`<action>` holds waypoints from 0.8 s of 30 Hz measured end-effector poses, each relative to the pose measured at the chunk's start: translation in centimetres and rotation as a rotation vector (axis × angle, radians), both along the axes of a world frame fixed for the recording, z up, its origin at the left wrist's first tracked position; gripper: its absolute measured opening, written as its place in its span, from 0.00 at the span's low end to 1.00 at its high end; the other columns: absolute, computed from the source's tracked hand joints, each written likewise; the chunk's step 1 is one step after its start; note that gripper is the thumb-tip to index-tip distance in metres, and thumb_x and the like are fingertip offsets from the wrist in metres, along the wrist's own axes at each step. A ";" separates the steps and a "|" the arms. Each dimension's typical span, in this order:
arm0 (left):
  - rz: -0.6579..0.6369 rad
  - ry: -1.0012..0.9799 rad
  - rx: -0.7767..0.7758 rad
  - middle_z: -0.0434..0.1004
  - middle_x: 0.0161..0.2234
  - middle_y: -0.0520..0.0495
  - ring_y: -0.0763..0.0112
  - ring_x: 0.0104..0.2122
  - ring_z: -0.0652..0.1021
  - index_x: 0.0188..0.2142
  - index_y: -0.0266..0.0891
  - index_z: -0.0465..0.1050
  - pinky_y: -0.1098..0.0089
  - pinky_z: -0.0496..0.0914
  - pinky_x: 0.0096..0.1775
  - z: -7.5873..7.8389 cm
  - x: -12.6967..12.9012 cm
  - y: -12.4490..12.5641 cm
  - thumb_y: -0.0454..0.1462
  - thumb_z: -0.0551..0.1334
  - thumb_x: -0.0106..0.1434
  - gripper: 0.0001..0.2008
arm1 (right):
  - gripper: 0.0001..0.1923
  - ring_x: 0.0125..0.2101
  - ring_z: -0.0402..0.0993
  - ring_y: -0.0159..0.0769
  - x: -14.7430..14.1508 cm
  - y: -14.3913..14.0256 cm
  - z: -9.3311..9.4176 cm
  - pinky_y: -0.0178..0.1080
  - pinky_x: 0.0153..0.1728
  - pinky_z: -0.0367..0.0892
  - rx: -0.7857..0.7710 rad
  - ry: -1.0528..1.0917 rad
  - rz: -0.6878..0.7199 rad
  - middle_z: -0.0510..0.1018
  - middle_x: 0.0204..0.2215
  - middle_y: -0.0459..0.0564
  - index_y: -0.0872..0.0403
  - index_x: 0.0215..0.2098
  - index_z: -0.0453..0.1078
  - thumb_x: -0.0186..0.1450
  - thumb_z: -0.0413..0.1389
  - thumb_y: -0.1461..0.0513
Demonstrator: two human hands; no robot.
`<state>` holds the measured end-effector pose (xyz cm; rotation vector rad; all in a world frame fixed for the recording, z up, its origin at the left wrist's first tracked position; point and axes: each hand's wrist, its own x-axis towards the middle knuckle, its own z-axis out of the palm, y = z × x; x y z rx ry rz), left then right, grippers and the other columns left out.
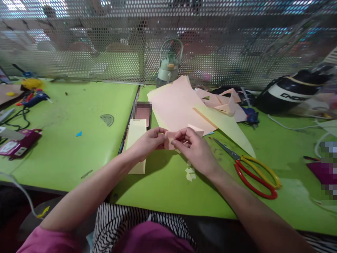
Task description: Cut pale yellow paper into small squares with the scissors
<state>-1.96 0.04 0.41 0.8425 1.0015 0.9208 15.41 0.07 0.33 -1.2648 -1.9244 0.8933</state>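
A small folded piece of pink paper is held between my two hands above the table. My left hand pinches its left end between thumb and fingers. On its right side my right hand grips it, thumb and fingertips together. Part of the paper is hidden behind the right fingers. Beneath my left wrist lies a pale yellow paper strip. Small pale paper scraps rest on the table below my right hand. Scissors with one red and one yellow handle lie right of that hand, blades slightly apart.
Large pink sheets and a yellow sheet lie behind my hands. A green bottle stands at the perforated screen; a black bottle lies back right. A phone-like object, a protractor and a purple device are leftward.
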 end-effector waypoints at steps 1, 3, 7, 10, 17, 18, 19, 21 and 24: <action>0.001 0.009 0.011 0.74 0.26 0.53 0.77 0.27 0.77 0.35 0.38 0.67 0.65 0.72 0.44 0.0 0.1 0.0 0.28 0.56 0.66 0.05 | 0.08 0.27 0.72 0.34 -0.1 -0.1 0.2 0.38 0.26 0.70 0.015 -0.026 -0.001 0.77 0.31 0.48 0.51 0.35 0.66 0.65 0.58 0.55; -0.001 0.036 0.042 0.74 0.27 0.53 0.77 0.27 0.76 0.36 0.37 0.67 0.66 0.72 0.44 0.0 0.1 -0.1 0.28 0.56 0.67 0.05 | 0.08 0.24 0.71 0.33 -0.2 -0.4 0.5 0.36 0.22 0.67 0.043 -0.067 -0.016 0.77 0.29 0.47 0.50 0.35 0.65 0.65 0.58 0.55; -0.025 0.140 0.109 0.74 0.28 0.53 0.78 0.27 0.75 0.37 0.37 0.68 0.71 0.71 0.36 -0.3 0.0 -0.1 0.30 0.61 0.64 0.03 | 0.08 0.23 0.72 0.33 -0.3 -0.7 0.7 0.36 0.19 0.66 0.120 -0.154 -0.033 0.78 0.30 0.48 0.50 0.36 0.64 0.68 0.55 0.56; -0.045 0.157 0.141 0.73 0.27 0.53 0.78 0.25 0.73 0.37 0.37 0.68 0.72 0.69 0.32 -0.7 0.0 -0.2 0.32 0.65 0.62 0.06 | 0.06 0.27 0.75 0.36 -0.3 -0.7 0.3 0.38 0.23 0.70 0.239 -0.245 -0.024 0.78 0.32 0.50 0.50 0.37 0.63 0.69 0.53 0.57; -0.018 0.087 0.139 0.76 0.26 0.53 0.76 0.26 0.76 0.38 0.37 0.67 0.71 0.70 0.34 -0.9 0.3 -0.2 0.30 0.62 0.64 0.05 | 0.05 0.26 0.75 0.36 -0.1 -0.9 0.0 0.39 0.24 0.71 0.288 -0.231 -0.030 0.78 0.31 0.50 0.50 0.38 0.64 0.70 0.53 0.58; -0.009 0.085 0.128 0.75 0.26 0.54 0.77 0.26 0.76 0.38 0.37 0.67 0.71 0.69 0.35 -0.8 0.3 -0.2 0.29 0.61 0.63 0.05 | 0.06 0.25 0.75 0.36 -0.1 -0.9 0.1 0.39 0.23 0.71 0.264 -0.207 -0.033 0.78 0.31 0.50 0.50 0.38 0.65 0.70 0.53 0.57; -0.001 0.083 0.119 0.74 0.25 0.54 0.77 0.26 0.75 0.37 0.37 0.67 0.71 0.69 0.35 -0.6 0.4 -0.3 0.27 0.60 0.63 0.05 | 0.07 0.26 0.75 0.36 0.0 -0.9 0.2 0.39 0.24 0.72 0.249 -0.184 -0.031 0.79 0.32 0.50 0.50 0.38 0.65 0.70 0.52 0.56; 0.007 0.077 0.105 0.74 0.25 0.55 0.78 0.26 0.75 0.36 0.37 0.67 0.71 0.69 0.36 -0.4 0.4 -0.4 0.27 0.58 0.64 0.05 | 0.08 0.29 0.77 0.37 0.1 -0.8 0.3 0.42 0.27 0.75 0.237 -0.154 -0.008 0.79 0.33 0.51 0.51 0.40 0.66 0.70 0.51 0.55; 0.004 0.052 0.095 0.73 0.27 0.54 0.77 0.28 0.75 0.34 0.37 0.67 0.69 0.71 0.39 -0.1 0.6 -0.5 0.29 0.59 0.65 0.04 | 0.10 0.32 0.78 0.39 0.2 -0.7 0.4 0.44 0.30 0.76 0.237 -0.152 0.030 0.80 0.35 0.52 0.51 0.44 0.67 0.71 0.50 0.55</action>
